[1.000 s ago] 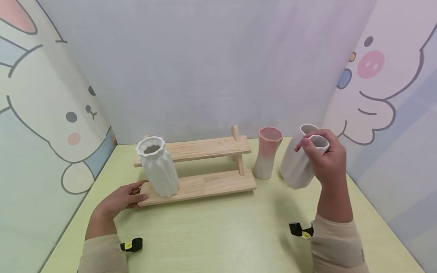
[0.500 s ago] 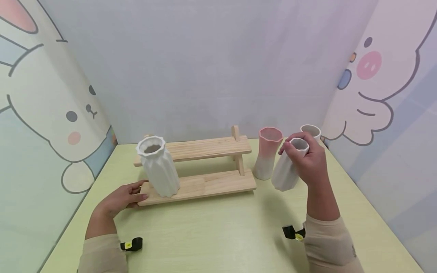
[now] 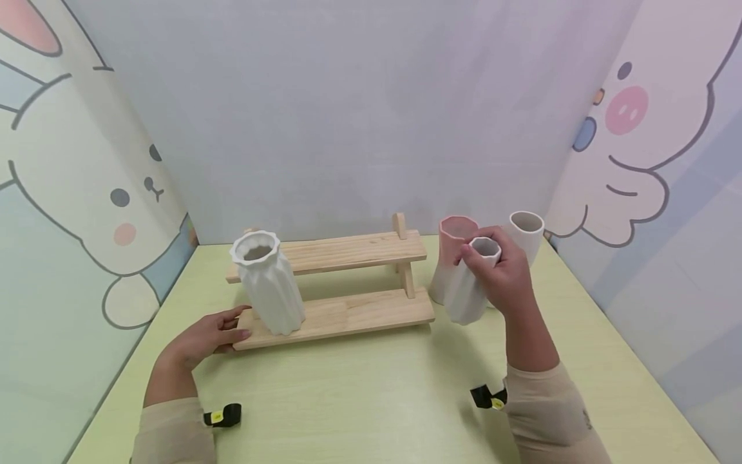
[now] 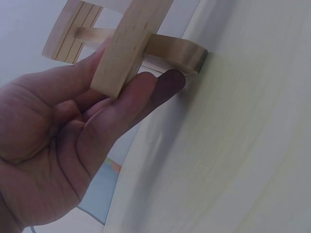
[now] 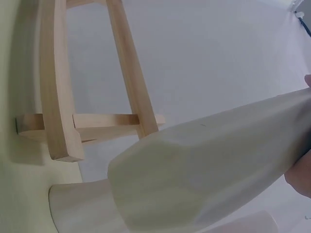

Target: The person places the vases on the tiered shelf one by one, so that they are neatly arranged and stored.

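Note:
My right hand [image 3: 503,274] grips a white faceted vase [image 3: 466,295] near its rim, just in front of a pink-and-white vase [image 3: 449,261] that it partly hides. In the right wrist view the held vase [image 5: 194,170] is tilted, its base off the table. On the left, my left hand [image 3: 199,340] pinches the end of the lower board of a two-tier wooden shelf [image 3: 365,311]. The left wrist view shows thumb and fingers on either side of that board [image 4: 129,48]. A white ribbed vase [image 3: 271,290] with a wavy rim stands on the lower board's left end.
Behind my right hand stands another white vase [image 3: 526,235], mostly covered by the hand. The shelf's upper board [image 3: 348,253] runs behind the lower one. A pale green table [image 3: 348,399] lies underneath, with wall panels [image 3: 324,129] around its back and sides.
My right hand has carried the white faceted vase leftward, from in front of the rear white vase to in front of the pink-and-white one. The left hand and shelf stay put.

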`<state>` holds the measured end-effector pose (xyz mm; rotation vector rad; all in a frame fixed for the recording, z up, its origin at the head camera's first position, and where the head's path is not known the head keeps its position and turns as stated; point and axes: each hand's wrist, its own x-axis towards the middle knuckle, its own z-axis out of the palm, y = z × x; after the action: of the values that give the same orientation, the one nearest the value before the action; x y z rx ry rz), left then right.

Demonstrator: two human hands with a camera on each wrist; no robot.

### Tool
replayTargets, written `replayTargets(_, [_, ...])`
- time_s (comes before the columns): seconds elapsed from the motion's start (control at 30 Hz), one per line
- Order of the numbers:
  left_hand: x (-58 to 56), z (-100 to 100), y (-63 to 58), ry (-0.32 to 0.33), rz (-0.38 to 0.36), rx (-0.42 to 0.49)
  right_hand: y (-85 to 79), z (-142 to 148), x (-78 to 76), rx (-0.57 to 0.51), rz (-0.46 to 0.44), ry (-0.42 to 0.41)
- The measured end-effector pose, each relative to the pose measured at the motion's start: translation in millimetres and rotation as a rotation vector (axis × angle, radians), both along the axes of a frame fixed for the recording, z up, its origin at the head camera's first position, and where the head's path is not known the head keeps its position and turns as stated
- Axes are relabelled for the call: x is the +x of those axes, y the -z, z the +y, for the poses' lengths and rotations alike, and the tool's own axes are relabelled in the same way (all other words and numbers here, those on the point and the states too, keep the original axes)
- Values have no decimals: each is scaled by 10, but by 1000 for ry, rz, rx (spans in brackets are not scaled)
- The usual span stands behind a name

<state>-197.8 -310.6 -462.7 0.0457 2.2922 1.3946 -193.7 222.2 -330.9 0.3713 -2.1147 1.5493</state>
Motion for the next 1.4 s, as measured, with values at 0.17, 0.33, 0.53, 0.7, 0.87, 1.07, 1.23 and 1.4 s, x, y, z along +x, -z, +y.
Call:
replayTargets(0.17, [5,-2,15,-1,2,7,59,-90,-40,1,21,-33])
replayTargets(0.33, [-3,4,17,3,6,5,114,-178,-89,-28,76,-105])
replayTargets(0.53, [-5,18,2,9,9,11,159,-273,-92,-57,74,-128])
replayTargets(0.7, [5,23,-20,3,9,-2,193,-351,-103,-47,91,-131])
replayTargets(0.87, [20,29,-38,-1,4,-3,239,-417,-119,-50,122,-137])
replayTargets(1.07, [23,39,-47,6,6,8,297,-469,-135,-91,136,-164])
replayTargets(1.23, [20,43,-54,13,12,11,341,-510,-141,-116,134,-175])
replayTargets(1.4, [30,46,-53,9,8,11,390,-568,-130,-123,145,-180])
